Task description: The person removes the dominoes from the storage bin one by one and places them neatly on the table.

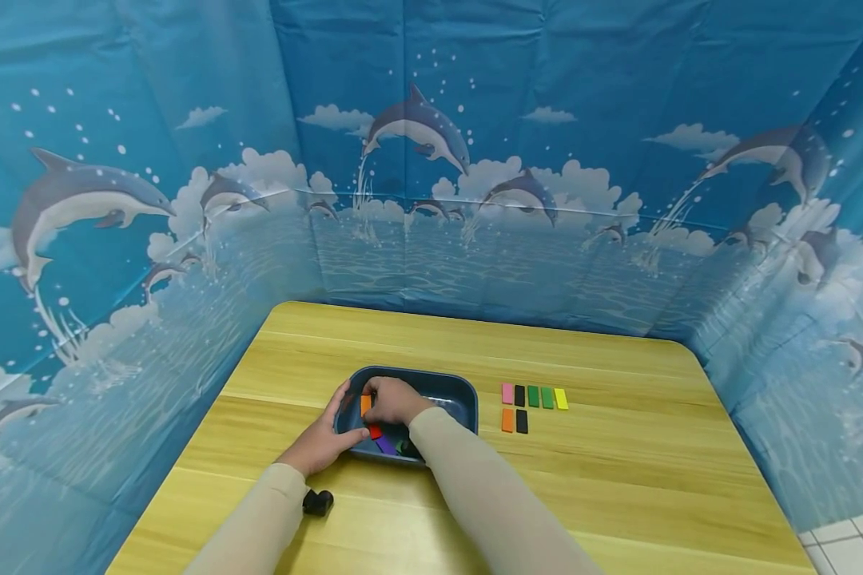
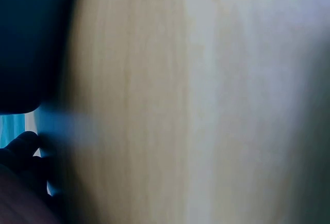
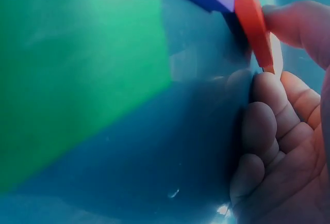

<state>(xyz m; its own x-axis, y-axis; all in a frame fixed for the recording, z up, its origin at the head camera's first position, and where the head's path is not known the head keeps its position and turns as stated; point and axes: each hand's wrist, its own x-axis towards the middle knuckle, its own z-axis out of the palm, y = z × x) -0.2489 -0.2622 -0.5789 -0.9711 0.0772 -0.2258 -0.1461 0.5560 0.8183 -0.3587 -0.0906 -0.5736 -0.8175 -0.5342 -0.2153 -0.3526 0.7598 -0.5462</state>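
A dark blue plastic bin (image 1: 446, 385) sits on the wooden table, with several small coloured blocks inside. Reaching into its left part, my right hand (image 1: 395, 401) pinches a flat orange block (image 1: 366, 405) between thumb and fingers. Just below lie a red block (image 1: 375, 431) and a purple block (image 1: 385, 445); a green block (image 3: 77, 74) looms large in the right wrist view. My left hand (image 1: 318, 443) rests at the bin's left side, fingers extended along the wall and thumb over the near rim. The right forearm hides part of the bin.
Right of the bin, flat blocks lie in two rows: pink (image 1: 507, 393), black, two green and yellow (image 1: 561, 398) behind, orange (image 1: 507, 420) and black (image 1: 521, 421) in front. A black object (image 1: 318, 503) shows by the left wrist. A dolphin-printed curtain (image 1: 431, 255) surrounds the table.
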